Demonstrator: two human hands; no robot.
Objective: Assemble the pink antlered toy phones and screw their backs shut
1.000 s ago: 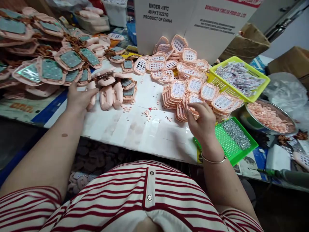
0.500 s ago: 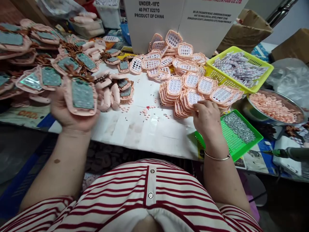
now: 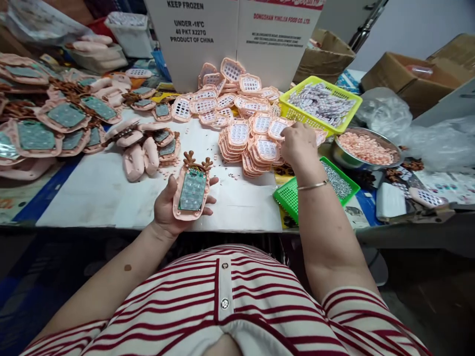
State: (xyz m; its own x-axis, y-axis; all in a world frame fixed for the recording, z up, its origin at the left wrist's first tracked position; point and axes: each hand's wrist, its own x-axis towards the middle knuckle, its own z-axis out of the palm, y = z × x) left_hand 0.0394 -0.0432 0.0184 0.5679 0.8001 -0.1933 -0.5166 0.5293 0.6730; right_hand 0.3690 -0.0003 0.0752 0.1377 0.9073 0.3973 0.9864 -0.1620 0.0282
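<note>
My left hand (image 3: 166, 210) cradles a pink toy phone back shell (image 3: 192, 190) near the table's front edge. Brown antlers top the shell, and a grey-green keypad and circuit board show inside it. The fingers wrap behind, with tips out on the right side. My right hand (image 3: 301, 144) is closed with its fingertips down on the edge of a pink keypad cover (image 3: 277, 127), among stacks of the same covers (image 3: 237, 136). The fingertips are partly hidden. More back shells with boards (image 3: 67, 116) are heaped at the left.
Behind my right forearm lies a green tray (image 3: 287, 198) of small screws. A steel bowl (image 3: 352, 160) of pink rings and a yellow basket (image 3: 315, 116) of printed pieces stand beyond. A white carton (image 3: 230, 54) rises at the back. Small pink bits and dark specks litter the table (image 3: 237, 207).
My left hand has brought the back shell from the left heap to the front middle. My right hand has shifted from the front stack to the cover behind it. The view has turned right.
</note>
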